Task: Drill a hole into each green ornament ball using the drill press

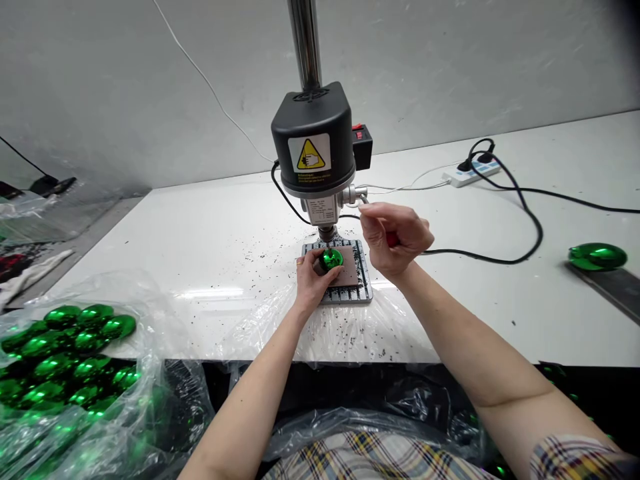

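Observation:
A shiny green ball [332,259] rests on a brown pad [351,270] on the slotted metal base [365,291] of a drill press [313,147]. Around its left and front sides curl the fingers and thumb of my left hand [313,279], directly below the drill head. My right hand [397,235] is raised to the right of the press, its fingers closed round the press's lever, of which a metal rod and a bit of red show. Dark shavings lie over the base and pad.
Many green balls [55,367] fill a clear plastic bag at the left. Another green ball [598,257] sits at the far right by a dark flat bar [613,291]. A power strip [473,172] with black cables lies behind. Clear plastic [270,330] hangs over the table's front edge.

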Motion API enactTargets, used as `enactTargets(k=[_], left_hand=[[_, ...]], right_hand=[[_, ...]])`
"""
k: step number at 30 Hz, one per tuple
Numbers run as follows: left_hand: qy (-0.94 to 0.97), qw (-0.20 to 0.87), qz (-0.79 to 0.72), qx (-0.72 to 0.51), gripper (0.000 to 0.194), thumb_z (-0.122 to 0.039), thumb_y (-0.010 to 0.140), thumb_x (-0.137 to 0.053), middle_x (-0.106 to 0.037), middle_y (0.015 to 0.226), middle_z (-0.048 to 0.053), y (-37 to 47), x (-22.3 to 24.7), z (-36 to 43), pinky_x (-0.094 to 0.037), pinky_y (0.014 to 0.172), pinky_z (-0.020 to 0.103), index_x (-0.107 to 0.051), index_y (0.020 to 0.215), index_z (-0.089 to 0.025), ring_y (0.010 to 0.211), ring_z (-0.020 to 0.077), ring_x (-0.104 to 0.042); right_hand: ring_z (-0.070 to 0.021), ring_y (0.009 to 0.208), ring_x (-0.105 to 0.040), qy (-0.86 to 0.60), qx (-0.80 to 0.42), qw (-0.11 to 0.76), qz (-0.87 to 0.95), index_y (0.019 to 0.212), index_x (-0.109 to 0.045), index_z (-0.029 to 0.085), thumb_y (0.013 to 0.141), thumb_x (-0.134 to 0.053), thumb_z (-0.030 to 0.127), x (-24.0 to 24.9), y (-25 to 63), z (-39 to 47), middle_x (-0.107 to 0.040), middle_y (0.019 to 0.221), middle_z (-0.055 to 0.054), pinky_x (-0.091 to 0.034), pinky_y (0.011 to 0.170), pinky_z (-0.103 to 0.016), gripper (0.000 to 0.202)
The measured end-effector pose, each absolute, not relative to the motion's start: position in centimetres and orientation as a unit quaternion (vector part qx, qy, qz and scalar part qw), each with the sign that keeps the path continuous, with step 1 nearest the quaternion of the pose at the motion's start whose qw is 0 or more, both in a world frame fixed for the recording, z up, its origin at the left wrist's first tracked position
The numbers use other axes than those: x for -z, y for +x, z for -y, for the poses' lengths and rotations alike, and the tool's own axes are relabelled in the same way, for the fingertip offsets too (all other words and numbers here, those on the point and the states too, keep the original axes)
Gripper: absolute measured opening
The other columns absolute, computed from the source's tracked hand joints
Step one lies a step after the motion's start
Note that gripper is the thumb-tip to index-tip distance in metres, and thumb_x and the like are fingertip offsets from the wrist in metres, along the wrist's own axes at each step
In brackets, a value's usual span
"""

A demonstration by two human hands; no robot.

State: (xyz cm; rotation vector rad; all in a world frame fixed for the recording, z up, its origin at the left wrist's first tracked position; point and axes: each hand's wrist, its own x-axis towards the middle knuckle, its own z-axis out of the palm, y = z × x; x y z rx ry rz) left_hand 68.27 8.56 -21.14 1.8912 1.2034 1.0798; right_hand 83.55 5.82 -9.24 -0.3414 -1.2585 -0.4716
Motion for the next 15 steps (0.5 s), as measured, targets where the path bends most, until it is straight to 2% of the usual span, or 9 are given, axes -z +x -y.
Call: enactTargets(k=[3,4,6,8,10,13,15], left_hand=[[0.714,0.324,-0.463,-0.414,0.049,-0.036,0.070,-0.086,-0.067,0.109,0.007,68.3,21.3,-8.6,-0.045,0.098,0.042,-0.065,0.112,-0.024,0.114,0.0271,-0.055],[0.712,0.326,-0.465,-0.414,0.049,-0.036,0.070,-0.086,-0.067,0.109,0.007,68.3,21.3,-8.7,-0.045,0.098,0.042,-0.065,0.112,-0.024,0.115,0.0270,-0.055],[0.706,0.334,-0.468,-0.414,0.048,-0.036,0.069,-0.086,-0.066,0.109,0.007,68.4,21.3,-8.8,-0.045,0.098,0.042,-0.065,0.111,-0.023,0.114,0.0267,-0.055],[0.699,0.340,-0.471,-0.417,0.048,-0.035,0.068,-0.086,-0.066,0.110,0.008,68.5,21.0,-8.4,-0.047,0.097,0.042,-0.065,0.110,-0.023,0.114,0.0264,-0.057],[0.689,0.324,-0.482,-0.432,0.048,-0.036,0.069,-0.085,-0.064,0.111,0.010,68.3,20.4,-7.3,-0.049,0.093,0.042,-0.064,0.109,-0.022,0.110,0.0260,-0.058],[0.728,0.248,-0.448,-0.456,0.041,-0.039,0.076,-0.078,-0.066,0.104,0.009,67.1,19.6,-3.7,-0.051,0.085,0.043,-0.062,0.110,-0.023,0.099,0.0245,-0.063],[0.810,0.189,-0.341,-0.438,0.038,-0.043,0.079,-0.073,-0.068,0.092,0.006,65.5,19.6,-0.1,-0.051,0.079,0.042,-0.061,0.109,-0.024,0.087,0.0226,-0.065]], right_hand=[[-0.0005,0.037,-0.032,-0.190,0.174,0.790,0.557,0.106,-0.067,0.025,0.095,-0.062,0.018,7.9,83.3,-6.3,-0.061,0.069,0.006,-0.024,0.035,-0.018,0.014],[-0.0008,0.038,-0.031,-0.221,0.150,0.794,0.546,0.106,-0.066,0.026,0.098,-0.060,0.023,7.1,83.3,-6.5,-0.057,0.067,0.007,-0.022,0.036,-0.018,0.010],[-0.0015,0.041,-0.037,-0.299,0.110,0.787,0.528,0.104,-0.062,0.024,0.102,-0.055,0.028,5.2,83.3,-7.2,-0.059,0.075,0.004,-0.026,0.036,-0.018,0.009],[-0.0015,0.046,-0.044,-0.364,0.067,0.772,0.516,0.102,-0.059,0.021,0.103,-0.052,0.024,3.3,83.4,-7.9,-0.065,0.090,0.000,-0.032,0.037,-0.016,0.007],[-0.0006,0.048,-0.045,-0.388,0.023,0.768,0.509,0.098,-0.057,0.019,0.100,-0.054,0.014,1.9,83.7,-8.4,-0.067,0.098,-0.001,-0.035,0.038,-0.015,0.007],[-0.0002,0.046,-0.044,-0.349,-0.033,0.787,0.508,0.091,-0.061,0.016,0.093,-0.058,0.003,1.1,84.0,-8.9,-0.068,0.092,0.000,-0.035,0.037,-0.014,0.014],[-0.0008,0.043,-0.043,-0.277,-0.058,0.814,0.507,0.086,-0.065,0.014,0.088,-0.060,-0.002,1.1,84.2,-9.0,-0.069,0.085,-0.001,-0.035,0.037,-0.016,0.017]])
